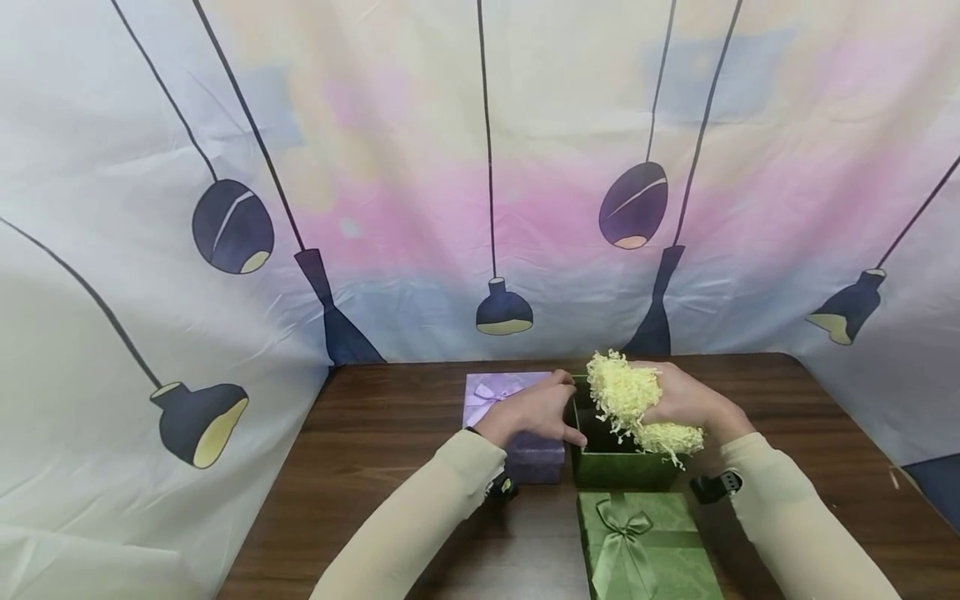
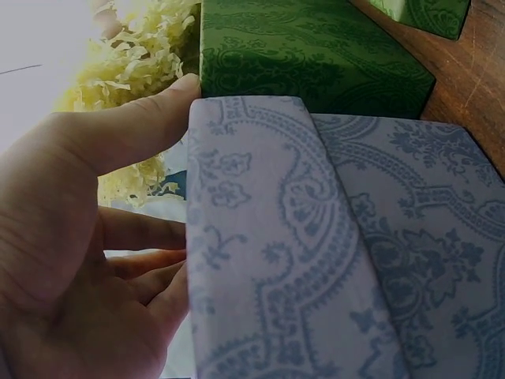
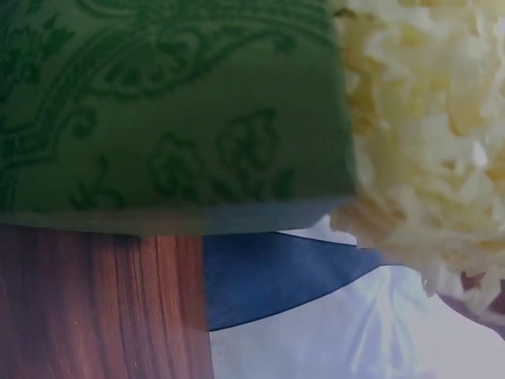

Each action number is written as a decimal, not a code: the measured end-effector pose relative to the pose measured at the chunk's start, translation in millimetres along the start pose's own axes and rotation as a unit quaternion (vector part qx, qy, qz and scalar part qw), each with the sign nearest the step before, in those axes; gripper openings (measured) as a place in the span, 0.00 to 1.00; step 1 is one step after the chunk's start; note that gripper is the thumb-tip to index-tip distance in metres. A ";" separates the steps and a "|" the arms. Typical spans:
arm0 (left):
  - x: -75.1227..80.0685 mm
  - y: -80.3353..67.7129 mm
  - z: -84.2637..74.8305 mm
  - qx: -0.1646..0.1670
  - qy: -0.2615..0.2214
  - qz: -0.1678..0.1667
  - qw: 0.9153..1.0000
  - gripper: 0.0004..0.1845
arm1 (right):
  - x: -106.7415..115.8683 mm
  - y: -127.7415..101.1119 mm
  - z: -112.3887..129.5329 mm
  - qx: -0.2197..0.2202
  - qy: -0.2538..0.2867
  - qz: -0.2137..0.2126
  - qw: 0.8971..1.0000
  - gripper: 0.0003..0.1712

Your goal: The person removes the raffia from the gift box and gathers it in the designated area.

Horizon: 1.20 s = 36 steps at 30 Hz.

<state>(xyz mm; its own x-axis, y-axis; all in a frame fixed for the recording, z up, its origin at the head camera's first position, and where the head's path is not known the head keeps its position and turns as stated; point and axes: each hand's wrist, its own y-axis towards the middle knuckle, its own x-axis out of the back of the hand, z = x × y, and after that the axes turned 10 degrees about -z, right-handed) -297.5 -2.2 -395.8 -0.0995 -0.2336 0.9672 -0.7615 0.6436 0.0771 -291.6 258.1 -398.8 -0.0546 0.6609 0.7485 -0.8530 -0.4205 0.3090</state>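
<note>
Your right hand (image 1: pixel 686 402) grips shredded paper (image 1: pixel 621 392) over the green box (image 1: pixel 626 472).
In the head view, the clump spills past the box's right front corner; your left hand (image 1: pixel 528 412) is spread at the left rim, holding nothing clear of the counter (image 1: pixel 390 433), beside the purple box (image 1: pixel 536 468). The green lid (image 1: pixel 678 562) lies just in front. Loose strands could drop onto that lid or the counter if your right grip slackens while the paper overhangs. In the left wrist view, your thumb reaches nearly straight to the green box's edge, fingers loose; a hard nudge there could shift the box. In the right wrist view, paper bulges beside the green wall; you cannot tell how tightly your fingers curl, and catching that wall could shed strands.
</note>
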 end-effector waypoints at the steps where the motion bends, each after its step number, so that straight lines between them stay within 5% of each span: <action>1: 0.0 0.2 -0.1 0.002 -0.001 0.000 1.000 0.46 | 1.5 0.0 0.5 -0.001 0.000 0.000 1.000 0.48; 12: -0.8 0.1 -0.2 0.007 0.002 0.001 1.000 0.44 | 13.0 -5.2 -7.4 -0.017 0.060 0.003 0.998 0.49; 36: 0.8 1.4 -4.2 0.004 0.013 0.013 1.000 0.41 | 43.6 -33.5 -33.3 -0.004 0.043 -0.051 0.998 0.48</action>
<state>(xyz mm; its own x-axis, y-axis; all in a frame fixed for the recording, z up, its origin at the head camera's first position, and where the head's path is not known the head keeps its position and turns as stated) -295.9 1.6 -393.9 -0.1015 -0.1976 0.9750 -0.7639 0.6433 0.0509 -282.6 321.6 -396.0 -0.0112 0.7518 0.6593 -0.8602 -0.3435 0.3770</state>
